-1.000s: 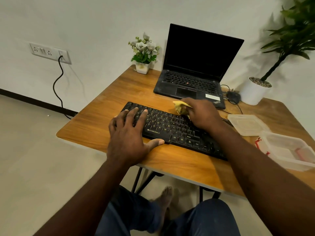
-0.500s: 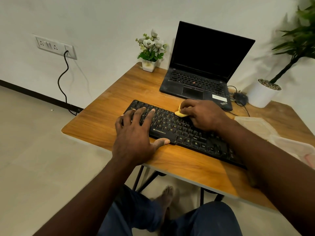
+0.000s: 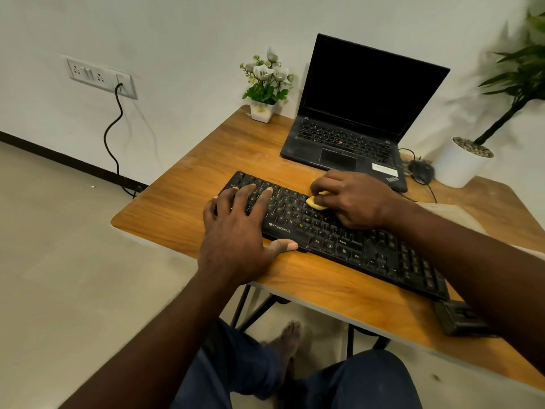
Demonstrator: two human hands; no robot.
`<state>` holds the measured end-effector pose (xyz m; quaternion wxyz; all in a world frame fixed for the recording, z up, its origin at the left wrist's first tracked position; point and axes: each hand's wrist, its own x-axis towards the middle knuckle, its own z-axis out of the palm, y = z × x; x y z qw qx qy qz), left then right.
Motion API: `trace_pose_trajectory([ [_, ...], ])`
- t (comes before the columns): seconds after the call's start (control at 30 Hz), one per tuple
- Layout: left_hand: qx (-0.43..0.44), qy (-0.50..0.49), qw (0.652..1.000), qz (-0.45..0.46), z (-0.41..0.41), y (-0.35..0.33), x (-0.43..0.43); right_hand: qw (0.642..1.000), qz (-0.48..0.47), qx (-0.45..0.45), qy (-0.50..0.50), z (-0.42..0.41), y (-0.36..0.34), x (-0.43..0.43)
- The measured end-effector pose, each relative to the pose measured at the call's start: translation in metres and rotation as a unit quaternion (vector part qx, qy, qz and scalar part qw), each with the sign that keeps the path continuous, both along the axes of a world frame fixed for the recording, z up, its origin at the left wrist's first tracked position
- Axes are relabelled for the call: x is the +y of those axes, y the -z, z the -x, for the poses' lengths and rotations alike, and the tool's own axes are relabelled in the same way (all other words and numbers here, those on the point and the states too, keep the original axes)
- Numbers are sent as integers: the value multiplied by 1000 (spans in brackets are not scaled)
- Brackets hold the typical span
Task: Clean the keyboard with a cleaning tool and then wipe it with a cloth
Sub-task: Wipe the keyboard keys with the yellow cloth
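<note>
Pale wall and a bare floor frame a wooden table (image 3: 182, 208) that carries everything. On it, the fingers (image 3: 324, 181) of the right hand (image 3: 354, 199) are curled together round a lump of yellow cleaning gel (image 3: 317, 202), pinching it and pressing it down onto the upper key rows near the middle of the black keyboard (image 3: 339, 234). Just to the left of that lump, the fingers (image 3: 267, 196) of the left hand (image 3: 236, 231) lie straight and slightly spread across the keys at the keyboard's left end, with the thumb laid along its near edge beside the printed brand name, holding nothing. The keyboard lies slantwise on the table, its right end passing under the right forearm. Just beyond the right-hand fingers sits an open laptop (image 3: 354, 113) with a dark screen, its front corner close to the knuckles. Farther out, beyond the left-hand fingers, a small white pot of white flowers (image 3: 265, 87) stands at the table's far corner by the wall. To the right of the laptop lie a dark mouse (image 3: 421, 171) and its thin cord, then a white planter (image 3: 460, 165) with a green plant. Far to the left, a wall socket (image 3: 100, 76) has a black cable (image 3: 113, 137) hanging to the floor. Below the table edge show blue trousers and a bare foot (image 3: 287, 338).
</note>
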<state>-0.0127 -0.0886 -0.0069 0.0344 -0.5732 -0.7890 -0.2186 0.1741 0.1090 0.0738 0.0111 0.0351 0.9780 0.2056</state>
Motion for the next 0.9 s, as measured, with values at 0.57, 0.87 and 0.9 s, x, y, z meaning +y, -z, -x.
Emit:
trace_pose_trajectory([
  [0.57,-5,0,1000,7,2,0,0,719,405,472,312,-3,9,-16],
  [0.87,-31,-20,999,-8,3,2,2,920,277,186,205,45,37,-108],
  [0.9,-33,-25,999,-7,3,3,3,925,273,173,199,43,42,-114],
])
